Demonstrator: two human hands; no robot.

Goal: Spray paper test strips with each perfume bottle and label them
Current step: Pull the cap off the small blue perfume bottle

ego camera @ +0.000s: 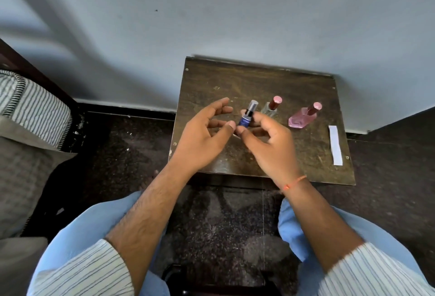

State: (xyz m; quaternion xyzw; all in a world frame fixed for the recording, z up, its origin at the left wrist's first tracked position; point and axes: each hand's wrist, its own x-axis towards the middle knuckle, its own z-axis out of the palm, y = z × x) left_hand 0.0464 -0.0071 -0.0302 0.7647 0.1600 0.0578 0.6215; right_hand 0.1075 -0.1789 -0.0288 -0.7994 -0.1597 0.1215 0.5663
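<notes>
A small blue perfume bottle (246, 119) with a silver cap stands upright over the middle of the dark wooden table (235, 79). My right hand (270, 147) grips it between thumb and fingers. My left hand (202, 137) hovers just left of the bottle, fingers spread and holding nothing, its thumb tip close to the bottle. To the right stand a clear bottle with a red cap (271, 108) and a pink bottle with a red cap (300, 120). A white paper strip (335, 145) lies along the table's right edge. Part of the table is hidden under my hands.
The table stands against a pale wall (211, 13). A striped mattress and bedding (30, 107) are at the left. Dark speckled floor (131, 145) surrounds the table, and my knees in blue trousers are below it.
</notes>
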